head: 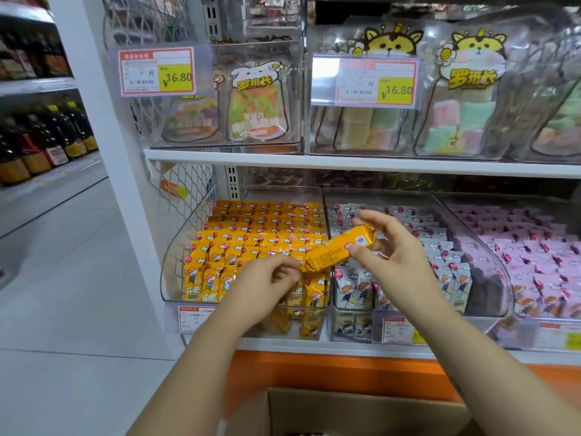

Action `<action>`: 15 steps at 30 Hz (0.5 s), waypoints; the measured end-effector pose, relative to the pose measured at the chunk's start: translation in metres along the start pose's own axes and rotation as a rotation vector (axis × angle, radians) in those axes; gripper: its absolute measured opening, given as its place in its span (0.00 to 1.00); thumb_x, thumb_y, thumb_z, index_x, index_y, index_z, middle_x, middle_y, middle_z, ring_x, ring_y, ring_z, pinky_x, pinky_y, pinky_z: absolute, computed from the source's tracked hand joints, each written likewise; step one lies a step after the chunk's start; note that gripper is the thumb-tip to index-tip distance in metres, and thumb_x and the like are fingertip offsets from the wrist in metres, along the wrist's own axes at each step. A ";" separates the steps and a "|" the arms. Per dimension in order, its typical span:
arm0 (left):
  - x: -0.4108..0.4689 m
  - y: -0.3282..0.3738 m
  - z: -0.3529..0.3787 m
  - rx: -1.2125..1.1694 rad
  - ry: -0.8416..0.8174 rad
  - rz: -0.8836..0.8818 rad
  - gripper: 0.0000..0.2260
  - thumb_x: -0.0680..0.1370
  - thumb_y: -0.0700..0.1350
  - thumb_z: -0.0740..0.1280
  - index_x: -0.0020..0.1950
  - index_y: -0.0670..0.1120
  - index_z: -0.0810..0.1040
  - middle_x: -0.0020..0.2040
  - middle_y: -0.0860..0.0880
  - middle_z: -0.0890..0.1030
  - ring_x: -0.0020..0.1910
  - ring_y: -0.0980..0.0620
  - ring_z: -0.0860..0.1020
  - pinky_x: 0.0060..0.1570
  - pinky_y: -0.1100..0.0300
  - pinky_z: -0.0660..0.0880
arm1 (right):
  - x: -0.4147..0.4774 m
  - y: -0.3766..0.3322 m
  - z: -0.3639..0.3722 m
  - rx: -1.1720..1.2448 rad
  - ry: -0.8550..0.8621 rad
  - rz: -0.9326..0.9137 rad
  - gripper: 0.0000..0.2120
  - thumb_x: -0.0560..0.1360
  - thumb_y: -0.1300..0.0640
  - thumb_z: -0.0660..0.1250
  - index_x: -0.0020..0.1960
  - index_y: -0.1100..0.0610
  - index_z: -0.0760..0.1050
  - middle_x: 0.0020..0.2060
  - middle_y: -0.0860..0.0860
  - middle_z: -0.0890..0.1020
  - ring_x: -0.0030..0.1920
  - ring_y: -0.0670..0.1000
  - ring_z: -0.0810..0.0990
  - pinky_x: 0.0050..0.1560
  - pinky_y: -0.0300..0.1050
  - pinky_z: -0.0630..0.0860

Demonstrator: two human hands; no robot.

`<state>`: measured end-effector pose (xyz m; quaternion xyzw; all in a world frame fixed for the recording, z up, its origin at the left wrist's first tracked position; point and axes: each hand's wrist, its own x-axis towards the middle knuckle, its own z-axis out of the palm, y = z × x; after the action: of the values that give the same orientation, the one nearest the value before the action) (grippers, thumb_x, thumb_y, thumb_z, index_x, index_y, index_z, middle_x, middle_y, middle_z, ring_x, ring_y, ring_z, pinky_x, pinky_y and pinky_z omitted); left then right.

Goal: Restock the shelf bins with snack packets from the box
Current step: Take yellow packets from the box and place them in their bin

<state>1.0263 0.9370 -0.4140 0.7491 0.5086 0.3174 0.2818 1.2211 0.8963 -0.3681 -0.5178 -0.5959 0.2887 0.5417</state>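
Note:
Both hands hold a small stack of yellow snack packets [338,250] just in front of the lower shelf. My right hand [391,247] grips the stack's upper right end, thumb on the near side. My left hand [267,280] pinches its lower left end. Behind them is a clear bin [176,247] packed with rows of the same yellow packets. To its right stands a bin of white packets [440,247] and then a bin of pink packets [534,262]. The open cardboard box [345,410] sits at the bottom of the view, its contents mostly hidden.
The upper shelf [345,162] carries clear bins of candy bags with 16.80 price tags [157,72]. An orange base panel [314,376] runs under the lower shelf. An aisle with a light floor [63,278] and a rack of dark bottles [47,143] lies to the left.

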 end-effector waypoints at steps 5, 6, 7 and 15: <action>-0.006 -0.016 -0.030 -0.004 -0.007 -0.082 0.06 0.77 0.40 0.68 0.51 0.50 0.79 0.46 0.54 0.80 0.48 0.56 0.78 0.44 0.73 0.73 | -0.002 -0.001 0.009 -0.030 -0.117 0.014 0.21 0.73 0.66 0.69 0.58 0.46 0.70 0.50 0.53 0.78 0.39 0.35 0.79 0.38 0.29 0.76; -0.008 -0.019 -0.032 0.046 -0.032 -0.109 0.05 0.76 0.42 0.69 0.50 0.51 0.78 0.46 0.54 0.79 0.49 0.54 0.79 0.47 0.69 0.75 | -0.002 0.001 0.011 -0.054 -0.146 0.011 0.22 0.73 0.66 0.70 0.59 0.45 0.69 0.49 0.53 0.79 0.40 0.38 0.80 0.41 0.31 0.77; -0.009 -0.022 -0.033 0.101 -0.068 -0.134 0.05 0.76 0.45 0.70 0.51 0.51 0.79 0.47 0.54 0.79 0.49 0.54 0.79 0.51 0.64 0.76 | -0.002 0.001 0.014 -0.087 -0.177 0.006 0.23 0.73 0.65 0.70 0.59 0.44 0.68 0.49 0.52 0.79 0.41 0.40 0.80 0.45 0.33 0.78; -0.013 -0.023 -0.035 0.165 -0.182 -0.157 0.12 0.76 0.48 0.69 0.59 0.53 0.78 0.60 0.51 0.78 0.59 0.55 0.75 0.55 0.61 0.73 | 0.003 0.002 0.017 -0.559 -0.299 -0.157 0.20 0.73 0.57 0.71 0.55 0.37 0.69 0.46 0.41 0.75 0.40 0.39 0.72 0.39 0.37 0.69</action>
<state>0.9824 0.9357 -0.4112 0.7533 0.5624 0.1822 0.2880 1.2061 0.9032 -0.3729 -0.5507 -0.7633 0.1440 0.3054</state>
